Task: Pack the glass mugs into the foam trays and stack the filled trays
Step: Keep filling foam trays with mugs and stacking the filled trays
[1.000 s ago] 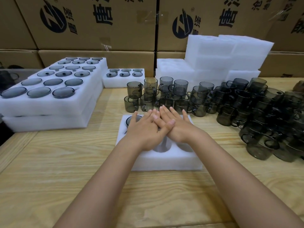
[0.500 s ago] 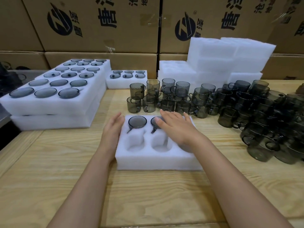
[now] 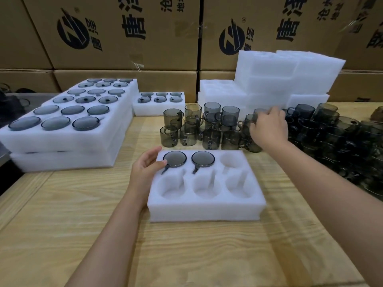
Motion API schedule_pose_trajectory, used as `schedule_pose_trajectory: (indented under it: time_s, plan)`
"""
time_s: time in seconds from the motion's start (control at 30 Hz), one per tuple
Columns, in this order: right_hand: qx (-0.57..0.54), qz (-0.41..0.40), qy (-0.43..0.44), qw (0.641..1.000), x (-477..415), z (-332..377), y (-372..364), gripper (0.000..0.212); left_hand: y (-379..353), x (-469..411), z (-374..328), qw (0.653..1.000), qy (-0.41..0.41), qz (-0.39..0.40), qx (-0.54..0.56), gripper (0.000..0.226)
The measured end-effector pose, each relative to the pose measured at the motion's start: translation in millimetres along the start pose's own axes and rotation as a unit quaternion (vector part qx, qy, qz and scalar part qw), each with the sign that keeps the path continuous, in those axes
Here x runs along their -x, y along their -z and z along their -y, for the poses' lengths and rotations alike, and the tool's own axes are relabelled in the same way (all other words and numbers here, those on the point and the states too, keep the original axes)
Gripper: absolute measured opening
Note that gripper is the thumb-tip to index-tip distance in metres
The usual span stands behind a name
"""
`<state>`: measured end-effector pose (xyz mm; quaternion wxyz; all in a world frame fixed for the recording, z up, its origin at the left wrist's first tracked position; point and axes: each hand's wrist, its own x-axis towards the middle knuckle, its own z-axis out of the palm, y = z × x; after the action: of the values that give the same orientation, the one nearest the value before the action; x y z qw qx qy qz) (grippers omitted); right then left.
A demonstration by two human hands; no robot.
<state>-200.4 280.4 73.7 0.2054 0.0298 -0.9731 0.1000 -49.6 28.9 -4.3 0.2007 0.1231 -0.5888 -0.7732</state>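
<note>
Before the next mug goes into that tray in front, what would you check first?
1. Is the foam tray steadied: ok, the left hand holds its left edge.
2. Is a pocket free: ok, the back right pocket and the whole front row are empty.
3. Are the two packed mugs seated: ok, both sit flush with the foam.
4. Grip of the right hand on a mug: cannot tell, it is blurred among the loose mugs.

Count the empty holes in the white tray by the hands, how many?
4 empty holes in the foam tray: one at its far right corner, three across its near row. None seem hidden.
</note>
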Motion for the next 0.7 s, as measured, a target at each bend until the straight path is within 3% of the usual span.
schedule_pose_trajectory:
  time_s: [0.1,0.27,0.43,0.53,0.7]
  plan:
    - [0.089,0.019,0.021,0.996,-4.2,-1.7,-6.8,0.023,0.0,-1.0,0.9,1.000,-0.011,0.005,-0.003,0.037]
    - [0.070,-0.011,0.027,0.997,-0.3,3.9,-16.2,0.023,0.9,-2.6,2.0,1.000,-0.004,0.004,0.004,0.038]
    - [-0.156,-0.071,0.011,0.985,23.8,14.6,-3.8,0.017,1.3,-2.6,2.3,1.000,-0.009,0.007,0.007,0.039]
    - [-0.331,-0.079,-0.010,0.940,42.2,16.5,8.7,0.012,1.2,-1.9,2.1,1.000,-0.011,0.007,0.013,0.038]
    - [-0.470,-0.085,-0.010,0.879,76.5,14.0,14.4,0.026,0.4,-0.6,0.9,1.000,-0.003,0.000,0.030,0.034]
